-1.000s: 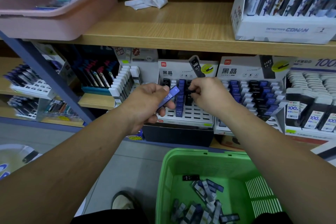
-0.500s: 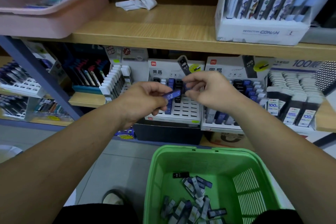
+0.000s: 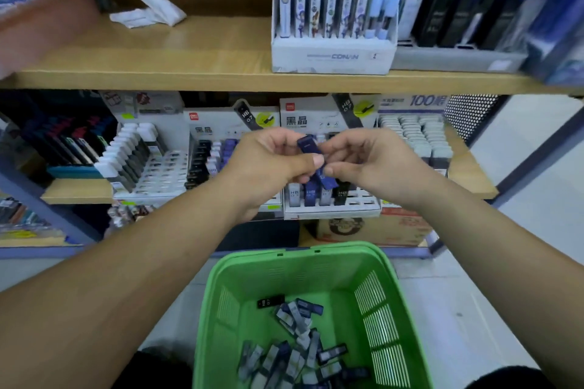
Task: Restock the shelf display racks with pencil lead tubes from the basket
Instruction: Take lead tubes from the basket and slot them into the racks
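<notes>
Now both hands meet: the left hand (image 3: pixel 268 167) curls round a blue tube (image 3: pixel 308 146), thumb pressed on it, and the right hand (image 3: pixel 376 164) pinches its lower end. Just behind them stands the rack (image 3: pixel 331 210), tubes in its front row. Well below, the basket (image 3: pixel 303 257) holds loose tubes (image 3: pixel 294 357).

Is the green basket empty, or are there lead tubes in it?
Not empty. The green basket holds a loose pile of lead tubes scattered over its floor, mostly blue and grey, a few black.
</notes>
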`<act>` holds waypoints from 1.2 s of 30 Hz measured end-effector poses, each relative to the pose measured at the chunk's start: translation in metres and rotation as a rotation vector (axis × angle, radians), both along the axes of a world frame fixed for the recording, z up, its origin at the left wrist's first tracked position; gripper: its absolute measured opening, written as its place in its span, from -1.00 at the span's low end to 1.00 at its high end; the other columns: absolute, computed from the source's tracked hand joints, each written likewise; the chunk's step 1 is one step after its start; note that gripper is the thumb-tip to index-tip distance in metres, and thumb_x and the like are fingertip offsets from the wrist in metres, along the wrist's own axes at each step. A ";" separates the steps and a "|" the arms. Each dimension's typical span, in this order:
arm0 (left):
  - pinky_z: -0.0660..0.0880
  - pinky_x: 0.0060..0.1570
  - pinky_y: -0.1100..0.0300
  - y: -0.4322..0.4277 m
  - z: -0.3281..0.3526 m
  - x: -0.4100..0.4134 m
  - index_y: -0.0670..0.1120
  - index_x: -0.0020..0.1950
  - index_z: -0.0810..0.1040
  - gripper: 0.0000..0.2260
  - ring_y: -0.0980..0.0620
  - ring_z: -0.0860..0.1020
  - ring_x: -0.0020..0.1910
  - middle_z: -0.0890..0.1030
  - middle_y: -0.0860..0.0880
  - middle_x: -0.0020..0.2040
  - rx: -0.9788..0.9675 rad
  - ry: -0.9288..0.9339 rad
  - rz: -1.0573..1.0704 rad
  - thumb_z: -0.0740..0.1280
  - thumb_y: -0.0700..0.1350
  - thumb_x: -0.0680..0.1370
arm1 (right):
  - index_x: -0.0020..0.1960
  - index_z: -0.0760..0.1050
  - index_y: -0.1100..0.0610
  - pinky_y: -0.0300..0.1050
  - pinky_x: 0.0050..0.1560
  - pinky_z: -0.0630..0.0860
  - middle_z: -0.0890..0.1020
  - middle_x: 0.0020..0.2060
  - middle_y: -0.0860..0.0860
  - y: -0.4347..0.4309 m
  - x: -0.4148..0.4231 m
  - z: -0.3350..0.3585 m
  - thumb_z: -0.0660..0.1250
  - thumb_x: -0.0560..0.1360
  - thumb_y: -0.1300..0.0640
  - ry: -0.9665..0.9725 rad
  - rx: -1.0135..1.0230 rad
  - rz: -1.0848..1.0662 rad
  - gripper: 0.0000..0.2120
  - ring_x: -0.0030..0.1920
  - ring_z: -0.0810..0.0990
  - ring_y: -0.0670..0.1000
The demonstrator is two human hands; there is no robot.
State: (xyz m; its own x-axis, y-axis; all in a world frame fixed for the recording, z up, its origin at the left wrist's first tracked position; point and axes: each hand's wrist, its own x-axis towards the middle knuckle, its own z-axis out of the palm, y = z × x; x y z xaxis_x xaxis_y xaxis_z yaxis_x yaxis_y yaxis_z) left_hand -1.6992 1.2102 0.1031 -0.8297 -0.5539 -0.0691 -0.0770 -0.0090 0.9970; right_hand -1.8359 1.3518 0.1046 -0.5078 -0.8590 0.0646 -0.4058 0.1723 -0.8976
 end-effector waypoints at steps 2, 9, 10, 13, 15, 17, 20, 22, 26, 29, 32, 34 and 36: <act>0.66 -0.13 0.19 0.006 -0.001 -0.010 -0.13 -0.01 0.69 -0.84 0.03 0.69 -0.22 0.74 -0.11 -0.17 0.015 0.006 -0.017 0.50 -0.36 0.50 | 0.11 0.63 0.19 -0.18 -0.23 0.60 0.67 -0.17 0.26 0.008 -0.007 -0.003 0.45 0.52 0.40 -0.027 -0.007 -0.006 -0.79 -0.25 0.60 0.03; 0.70 -0.03 0.03 0.009 -0.015 -0.026 -0.10 0.16 0.64 -0.84 -0.10 0.73 -0.02 0.74 -0.13 0.00 -0.093 -0.178 0.010 0.46 -0.24 0.59 | -0.03 0.40 0.29 0.21 -0.20 0.70 0.59 -0.17 0.43 0.039 -0.048 -0.017 0.39 0.50 0.40 -0.061 0.013 -0.312 -0.83 -0.28 0.72 0.23; 0.70 -0.06 0.05 0.010 -0.018 -0.026 -0.11 0.15 0.64 -0.86 -0.08 0.73 -0.04 0.73 -0.13 0.00 -0.131 -0.210 0.007 0.45 -0.24 0.60 | -0.01 0.39 0.34 0.21 -0.18 0.70 0.60 -0.16 0.44 0.041 -0.052 -0.021 0.38 0.51 0.38 -0.058 0.021 -0.323 -0.83 -0.27 0.73 0.23; 0.70 -0.15 0.14 0.011 -0.024 -0.028 -0.10 0.14 0.64 -0.89 0.08 0.71 -0.18 0.72 -0.09 -0.02 -0.218 -0.265 -0.018 0.42 -0.22 0.62 | -0.05 0.47 0.35 0.23 -0.14 0.70 0.65 -0.22 0.35 0.040 -0.055 -0.035 0.38 0.54 0.29 0.009 0.048 -0.292 -0.87 -0.26 0.74 0.19; 0.68 -0.22 0.16 0.012 -0.026 -0.028 -0.10 0.12 0.65 -0.89 0.12 0.68 -0.28 0.71 -0.09 -0.07 -0.250 -0.276 -0.016 0.41 -0.23 0.62 | -0.14 0.52 0.28 0.24 -0.11 0.68 0.67 -0.27 0.28 0.035 -0.057 -0.043 0.41 0.56 0.25 0.089 0.071 -0.258 -0.86 -0.25 0.73 0.18; 0.65 -0.29 0.16 0.013 -0.027 -0.028 -0.10 0.09 0.66 -0.90 0.10 0.65 -0.35 0.71 -0.07 -0.15 -0.267 -0.280 -0.006 0.40 -0.25 0.61 | -0.17 0.55 0.27 0.25 -0.07 0.67 0.69 -0.28 0.24 0.032 -0.059 -0.052 0.42 0.57 0.25 0.114 0.110 -0.221 -0.84 -0.22 0.74 0.17; 0.64 -0.27 0.11 0.014 -0.029 -0.026 -0.10 0.05 0.67 -0.90 0.08 0.67 -0.33 0.72 -0.04 -0.22 -0.288 -0.277 -0.003 0.39 -0.26 0.61 | -0.17 0.56 0.25 0.24 -0.04 0.67 0.70 -0.27 0.18 0.031 -0.061 -0.065 0.41 0.58 0.26 0.141 0.178 -0.176 -0.85 -0.16 0.75 0.12; 0.66 -0.20 0.13 0.013 -0.030 -0.024 -0.09 0.04 0.67 -0.90 0.09 0.71 -0.27 0.73 -0.04 -0.20 -0.295 -0.266 -0.001 0.39 -0.26 0.61 | -0.16 0.56 0.24 0.24 -0.04 0.67 0.70 -0.26 0.19 0.032 -0.061 -0.069 0.40 0.59 0.26 0.147 0.183 -0.175 -0.85 -0.18 0.75 0.05; 0.65 -0.15 0.26 0.011 -0.032 -0.019 -0.08 0.03 0.68 -0.90 0.14 0.71 -0.22 0.73 -0.06 -0.15 -0.327 -0.251 -0.008 0.42 -0.26 0.60 | -0.16 0.57 0.16 0.07 -0.07 0.67 0.70 -0.23 0.11 0.036 -0.063 -0.065 0.38 0.61 0.23 0.256 0.254 -0.165 -0.84 -0.18 0.71 0.06; 0.68 -0.10 0.19 0.012 -0.033 -0.016 -0.08 0.02 0.68 -0.89 0.13 0.71 -0.21 0.73 -0.09 -0.15 -0.332 -0.253 -0.005 0.41 -0.27 0.60 | -0.22 0.52 0.06 -0.16 -0.29 0.47 0.65 -0.28 0.04 0.034 -0.061 -0.065 0.36 0.61 0.22 0.398 0.275 -0.165 -0.77 -0.29 0.59 0.03; 0.68 -0.06 0.15 0.015 -0.032 -0.012 -0.07 0.02 0.68 -0.88 0.08 0.72 -0.17 0.74 -0.09 -0.15 -0.344 -0.258 -0.006 0.40 -0.27 0.61 | -0.15 0.54 0.19 -0.15 -0.25 0.45 0.64 -0.28 0.09 0.030 -0.058 -0.067 0.35 0.59 0.23 0.451 0.274 -0.161 -0.86 -0.30 0.55 0.05; 0.68 -0.04 0.16 0.018 -0.032 -0.009 -0.08 0.04 0.68 -0.89 0.05 0.72 -0.14 0.74 -0.11 -0.12 -0.353 -0.268 -0.012 0.41 -0.26 0.60 | -0.16 0.52 0.15 -0.09 -0.20 0.52 0.64 -0.25 0.08 0.029 -0.057 -0.064 0.35 0.59 0.20 0.499 0.307 -0.155 -0.85 -0.22 0.57 0.11; 0.68 -0.08 0.20 0.022 -0.033 -0.006 -0.09 0.04 0.68 -0.91 0.03 0.72 -0.13 0.73 -0.13 -0.10 -0.353 -0.273 -0.015 0.41 -0.25 0.61 | -0.23 0.42 0.04 -0.05 -0.20 0.52 0.58 -0.29 0.02 0.029 -0.054 -0.060 0.32 0.60 0.17 0.555 0.344 -0.141 -0.76 -0.20 0.55 0.15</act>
